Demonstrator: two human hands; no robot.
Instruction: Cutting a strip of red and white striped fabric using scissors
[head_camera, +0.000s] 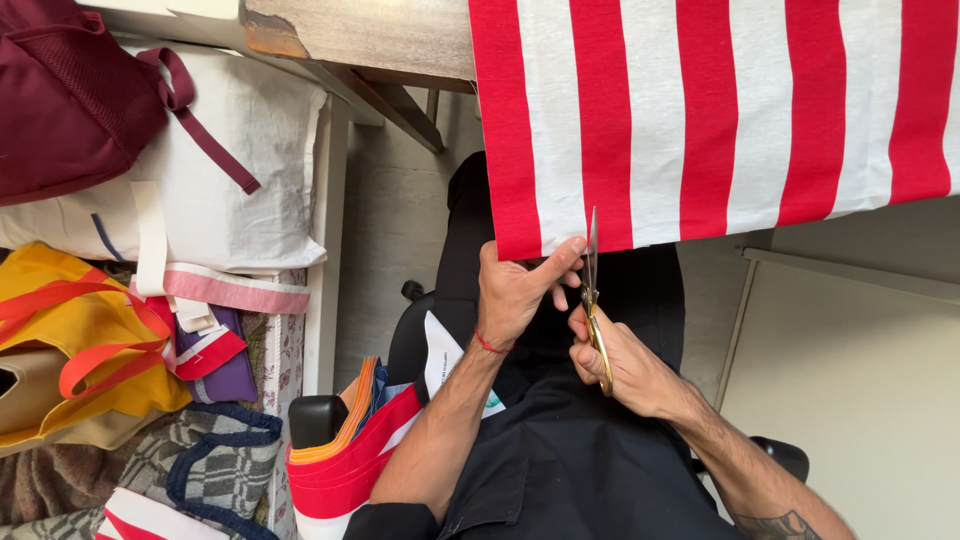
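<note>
- Striped red-white fabric (720, 120) hanging off table edge (370, 40).
- Left hand (515, 290) pinching fabric's lower hem, thumb out.
- Right hand (625, 365) just below hem — gripping gold scissors (594, 300), blades up, tip into hem beside the thumb.

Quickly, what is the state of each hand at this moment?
Left hand: closed, pinching the lower edge of the red and white striped fabric.
Right hand: closed around the handles of the scissors, blades at the fabric's edge.
</note>
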